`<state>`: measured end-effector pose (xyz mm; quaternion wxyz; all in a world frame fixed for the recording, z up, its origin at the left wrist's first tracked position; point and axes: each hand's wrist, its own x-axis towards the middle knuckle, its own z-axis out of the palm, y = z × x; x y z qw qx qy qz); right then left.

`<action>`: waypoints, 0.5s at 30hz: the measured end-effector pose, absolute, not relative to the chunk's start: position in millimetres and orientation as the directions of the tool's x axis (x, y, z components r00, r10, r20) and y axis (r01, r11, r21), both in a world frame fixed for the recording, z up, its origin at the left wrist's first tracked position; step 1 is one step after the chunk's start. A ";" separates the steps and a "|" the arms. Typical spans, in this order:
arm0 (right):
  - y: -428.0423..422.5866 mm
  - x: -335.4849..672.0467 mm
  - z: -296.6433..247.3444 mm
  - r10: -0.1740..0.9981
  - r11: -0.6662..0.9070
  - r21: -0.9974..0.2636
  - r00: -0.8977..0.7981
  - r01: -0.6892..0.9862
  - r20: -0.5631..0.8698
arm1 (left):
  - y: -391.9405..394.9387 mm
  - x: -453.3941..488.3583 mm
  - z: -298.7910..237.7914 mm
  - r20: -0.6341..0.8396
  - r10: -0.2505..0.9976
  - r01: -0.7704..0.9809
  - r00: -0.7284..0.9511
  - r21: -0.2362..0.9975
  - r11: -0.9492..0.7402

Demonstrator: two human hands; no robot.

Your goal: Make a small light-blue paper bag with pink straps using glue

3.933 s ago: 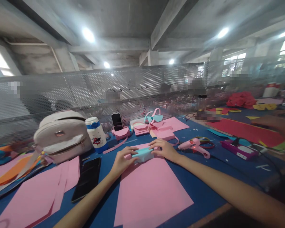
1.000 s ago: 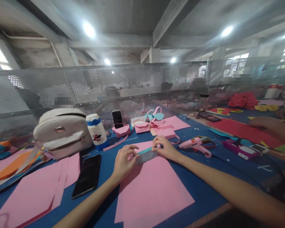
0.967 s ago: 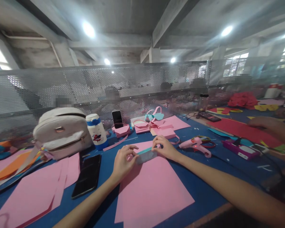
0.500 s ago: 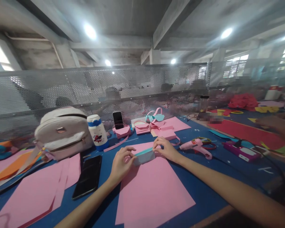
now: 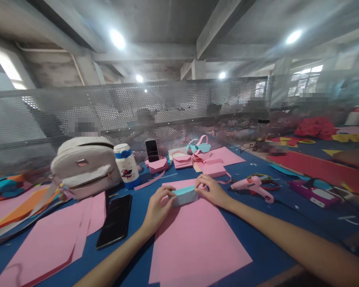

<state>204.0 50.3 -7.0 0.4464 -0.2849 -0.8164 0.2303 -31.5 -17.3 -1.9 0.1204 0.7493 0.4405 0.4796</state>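
Note:
My left hand (image 5: 158, 205) and my right hand (image 5: 211, 190) pinch the two ends of a small folded light-blue paper piece (image 5: 184, 195). They hold it just above a large pink paper sheet (image 5: 194, 243) lying on the blue table (image 5: 257, 239). Both hands have their fingers curled round the ends of the piece.
A black phone (image 5: 115, 220) lies left of the sheet, with more pink sheets (image 5: 54, 243) beyond it. A white backpack (image 5: 83, 167), a bottle (image 5: 126, 165), a standing phone (image 5: 152, 150) and pink paper bags (image 5: 197, 159) sit farther back. A pink glue gun (image 5: 253, 185) lies to the right. A mesh partition (image 5: 107, 111) runs behind.
The blue piece has tilted and been pressed between my fingers. The view has shifted slightly left. My hands stay in the same spot over the pink sheet.

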 end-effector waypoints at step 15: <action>49.4 202.5 -15.6 0.728 0.668 -0.714 -0.381 0.209 0.570 | -18.7 -28.3 2.1 0.473 0.869 0.440 0.146 0.756 -0.486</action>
